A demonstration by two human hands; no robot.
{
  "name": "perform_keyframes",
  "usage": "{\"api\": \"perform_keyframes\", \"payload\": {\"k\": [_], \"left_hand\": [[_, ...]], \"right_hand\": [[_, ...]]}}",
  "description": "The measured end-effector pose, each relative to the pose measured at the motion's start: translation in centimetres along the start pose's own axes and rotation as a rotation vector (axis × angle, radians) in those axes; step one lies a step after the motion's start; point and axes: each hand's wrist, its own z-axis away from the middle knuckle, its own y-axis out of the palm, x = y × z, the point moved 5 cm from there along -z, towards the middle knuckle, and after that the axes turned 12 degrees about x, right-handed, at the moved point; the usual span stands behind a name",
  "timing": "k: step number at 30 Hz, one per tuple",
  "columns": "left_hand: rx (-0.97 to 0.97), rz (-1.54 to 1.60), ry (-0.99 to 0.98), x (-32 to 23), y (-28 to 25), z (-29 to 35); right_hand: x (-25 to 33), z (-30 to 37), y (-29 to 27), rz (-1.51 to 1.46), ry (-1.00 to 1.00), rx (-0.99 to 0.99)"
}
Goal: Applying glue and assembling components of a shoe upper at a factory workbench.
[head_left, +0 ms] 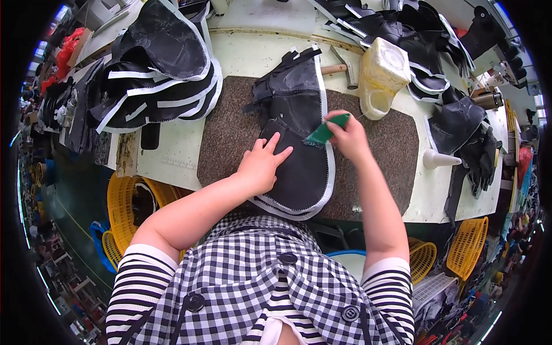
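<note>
A black, stitched shoe-upper piece [301, 175] with white edging lies on a brown speckled mat [386, 149] in front of me. My left hand [260, 165] presses on its near part, palm down and fingers spread. In my right hand [351, 137] a flat green scraper [323, 131] is pinched between thumb and fingers. The scraper's lower edge meets the black surface by the right-hand white edging. Straps and folded flaps bunch up at the far end of the piece.
A hammer [349, 72] and a yellowed plastic container [384, 75] stand beyond the mat. Stacked black pieces [167, 86] fill the table's left, and more [457, 123] lie on the right. A white cone-shaped nozzle [440, 159] rests near them. Yellow baskets [468, 247] sit below the table edge.
</note>
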Motion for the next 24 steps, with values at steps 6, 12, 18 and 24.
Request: {"api": "perform_keyframes", "payload": {"k": [6, 12, 18, 24], "left_hand": [[0.037, -0.075, 0.023, 0.0, -0.1, -0.6], [0.041, -0.101, 0.101, 0.0, 0.3, -1.0], [0.057, -0.015, 0.206, 0.4, -0.1, -1.2], [0.141, 0.168, 0.370, 1.9, -1.1, -1.8]], "right_hand": [[0.2, 1.6, 0.1, 0.183, -0.208, 0.018], [-3.0, 9.4, 2.2, 0.286, -0.177, -0.127], [-6.2, 15.5, 9.7, 0.229, -0.250, -0.466], [-4.8, 17.7, 12.7, 0.196, -0.318, -0.873]]}}
